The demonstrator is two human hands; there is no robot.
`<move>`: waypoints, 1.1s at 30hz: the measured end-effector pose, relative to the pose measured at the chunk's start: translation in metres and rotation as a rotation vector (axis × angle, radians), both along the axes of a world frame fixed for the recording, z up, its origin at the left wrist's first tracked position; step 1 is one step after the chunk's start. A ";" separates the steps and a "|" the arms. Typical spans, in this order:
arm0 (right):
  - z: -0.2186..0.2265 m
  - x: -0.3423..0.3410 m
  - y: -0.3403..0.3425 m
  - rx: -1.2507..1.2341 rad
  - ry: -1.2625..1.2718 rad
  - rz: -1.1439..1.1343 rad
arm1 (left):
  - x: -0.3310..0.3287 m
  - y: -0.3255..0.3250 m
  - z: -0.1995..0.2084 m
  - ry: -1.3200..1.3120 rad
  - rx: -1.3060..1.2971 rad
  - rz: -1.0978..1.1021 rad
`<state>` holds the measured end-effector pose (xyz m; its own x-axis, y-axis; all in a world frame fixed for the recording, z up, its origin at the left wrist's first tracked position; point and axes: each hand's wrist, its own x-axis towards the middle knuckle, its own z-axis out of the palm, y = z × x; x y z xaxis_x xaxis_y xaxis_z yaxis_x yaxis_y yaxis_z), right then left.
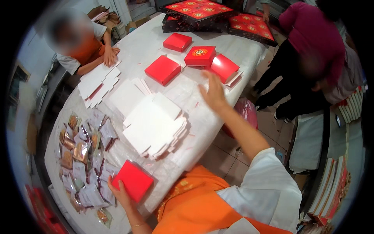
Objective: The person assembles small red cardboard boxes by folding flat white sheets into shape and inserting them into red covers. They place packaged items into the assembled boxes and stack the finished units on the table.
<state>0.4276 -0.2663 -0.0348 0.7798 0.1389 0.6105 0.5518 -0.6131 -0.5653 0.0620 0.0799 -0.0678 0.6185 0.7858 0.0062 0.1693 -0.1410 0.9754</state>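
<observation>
Red box (pixel 134 180) sits at the near edge of the worktop (pixel 204 124), beside the wrapped snacks (pixel 83 162). Left hand (pixel 124 198) has it by the left side: one digit along the top edge, the others down the side, underside hidden. Looks like a steadying hold, so the box doesn't skate on the slick plastic cover.

Right grip is empty: right hand (pixel 214 93) is open, fingers spread, held out just short of the emblem box (pixel 200 52) and the open box (pixel 223 67). Can't tell if a fingertip touches; slightly blurred there.

Two plain boxes (pixel 163 70) sit near those, top faces up. White card stack (pixel 152 124) lies flat mid-worktop between the hands, probably there for easy reach from both sides. Snacks are heaped left, apart from the card, presumably to keep the two from mixing.

Pose: right arm stretched far out, elbow fairly straight, palm roughly downward. Left arm short and low, wrist near the body, forearm coming up from the bottom edge. Hands well apart, so the left anchors near while the right covers the far side
</observation>
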 end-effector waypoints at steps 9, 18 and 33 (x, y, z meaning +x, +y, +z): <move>0.019 0.190 -0.071 -0.697 0.245 -0.055 | -0.004 -0.011 -0.007 0.202 0.066 0.088; 0.051 0.185 -0.007 -0.802 0.390 0.211 | 0.059 -0.007 0.087 0.387 0.724 -0.026; 0.051 0.171 0.129 -0.081 0.228 0.555 | 0.402 -0.057 0.048 -0.031 -0.760 -0.626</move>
